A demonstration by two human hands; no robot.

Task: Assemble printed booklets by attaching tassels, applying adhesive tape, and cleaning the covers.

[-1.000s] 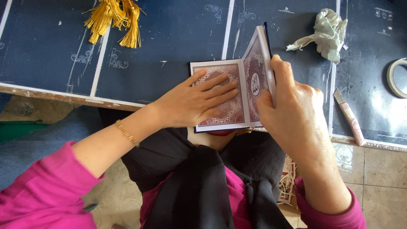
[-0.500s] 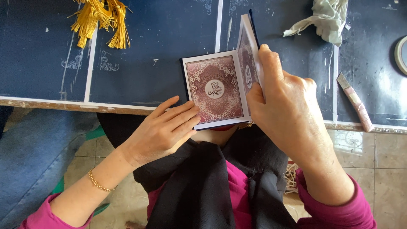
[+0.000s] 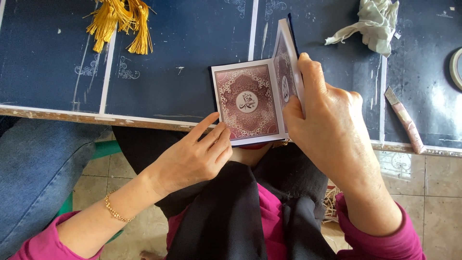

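Note:
A small book [image 3: 248, 103] lies open at the near edge of a dark blue work surface [image 3: 183, 53]. Its left endpaper is maroon with a white round medallion. My right hand [image 3: 327, 127] grips the raised right cover and page block, holding them nearly upright. My left hand [image 3: 197, 154] rests at the book's lower left corner, fingers extended and touching the page's near edge, holding nothing.
Yellow tassels [image 3: 120, 21] lie at the far left. A crumpled pale cloth [image 3: 373, 24] sits at the far right, a roll of tape [image 3: 455, 67] at the right edge, a pink-wrapped stick [image 3: 404, 120] near the table's front. Blue denim fabric [image 3: 33, 168] lies at my left.
My left hand slid off the maroon page toward me and now rests at the book's lower left corner. My right hand kept hold of the raised cover.

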